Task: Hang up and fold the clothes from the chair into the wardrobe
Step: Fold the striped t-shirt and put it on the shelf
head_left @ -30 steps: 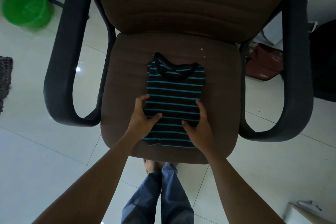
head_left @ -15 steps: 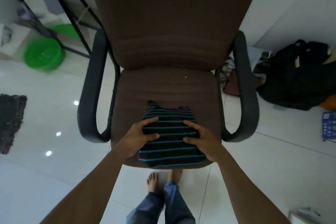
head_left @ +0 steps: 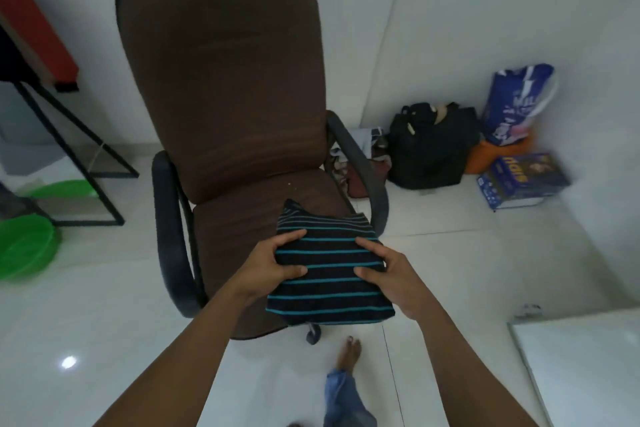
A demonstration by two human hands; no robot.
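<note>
Shirt: the folded striped shirt (head_left: 329, 274) hangs over the front right corner of the chair (head_left: 221, 80) seat, with its near edge past the seat's front rim. I cannot tell whether it touches the cushion.
Left hand: my left hand (head_left: 273, 263) grasps the shirt's left side, thumb on top.
Right hand: my right hand (head_left: 391, 277) clasps the right side the same way.
Wardrobe: not in view, so I cannot tell which way it lies from the chair.
Risk, fold: I judge the middle of the bundle has no support between my hands. If either hand slackens or tilts, the layers could slide open and need refolding.
Risk, snag: the far corner lies close to the chair's right armrest (head_left: 363, 166), and a careless swing could catch it there.
Risk, footing: a black bag (head_left: 429, 149) and boxes sit on the floor to the right of the chair, and a bare foot (head_left: 349, 354) stands just in front of it on glossy tile. Turning without looking could mean a trip or a slip.
</note>
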